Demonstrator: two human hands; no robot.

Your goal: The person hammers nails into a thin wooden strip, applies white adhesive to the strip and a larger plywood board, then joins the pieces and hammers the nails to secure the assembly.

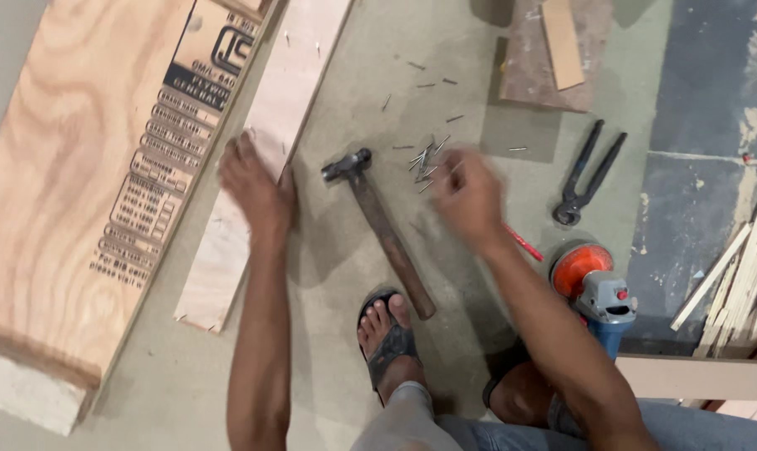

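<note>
My left hand [257,188] lies flat on a narrow plywood strip [261,159] that runs along the floor beside a large plywood sheet [86,167]. My right hand [468,199] is blurred and hovers over a small pile of nails [428,159] on the concrete floor; whether it pinches a nail cannot be made out. A hammer [382,225] with a wooden handle rests on the floor between my hands, its head near the nails. My sandalled foot [387,330] touches the end of the hammer's handle.
Black pincers [585,174] lie to the right of the nails. An angle grinder [595,292] with an orange disc sits by my right knee. A red pencil [524,244] lies under my forearm. Thin wood slats [741,280] are stacked at the right edge, board offcuts [545,58] at the top.
</note>
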